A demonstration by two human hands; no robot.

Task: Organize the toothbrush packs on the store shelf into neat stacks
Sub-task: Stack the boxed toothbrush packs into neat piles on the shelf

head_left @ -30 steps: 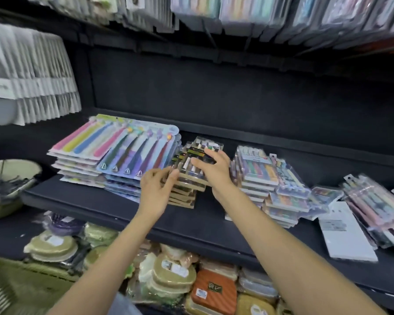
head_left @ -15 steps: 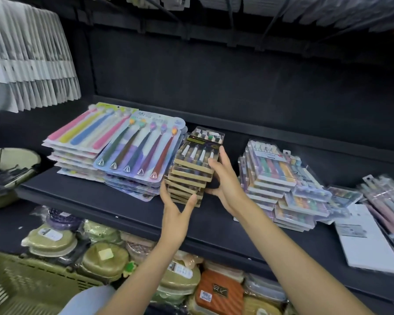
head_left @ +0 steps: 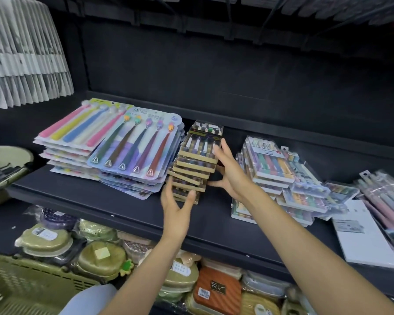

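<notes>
— Left hand (head_left: 176, 206)?
— Spread against the near end of the stack of brown-banded toothbrush packs (head_left: 195, 164), fingers straight, thumb out to the right, fingertips touching the lower packs. Pressing, not gripping.
— Right hand (head_left: 229, 172)?
— Flat along the stack's right side, fingers extended up to the top pack, thumb pointing left under the lower right corner. Relaxed too, nothing pinched.
— Stack itself?
— Standing on the dark shelf (head_left: 105, 201), caught between both palms, leaning a little, edges stepped rather than flush.
— Left of the left fingertips?
— Wide lilac cards of long-handled brushes (head_left: 134, 155), piled and touching the stack's left edge; beyond them pink, yellow and blue brush cards (head_left: 77, 130), another pile.
— Right of the right fingers?
— Clear cases of pastel brushes (head_left: 271, 164), heaped unevenly, apart from the hand; a white box (head_left: 364, 237) flat farther right, with more clear packs (head_left: 387, 201) slanting at the edge.
— Below the wrists?
— Lower shelf: olive pouches (head_left: 100, 258), an orange case (head_left: 216, 292), a green basket (head_left: 21, 280).
</notes>
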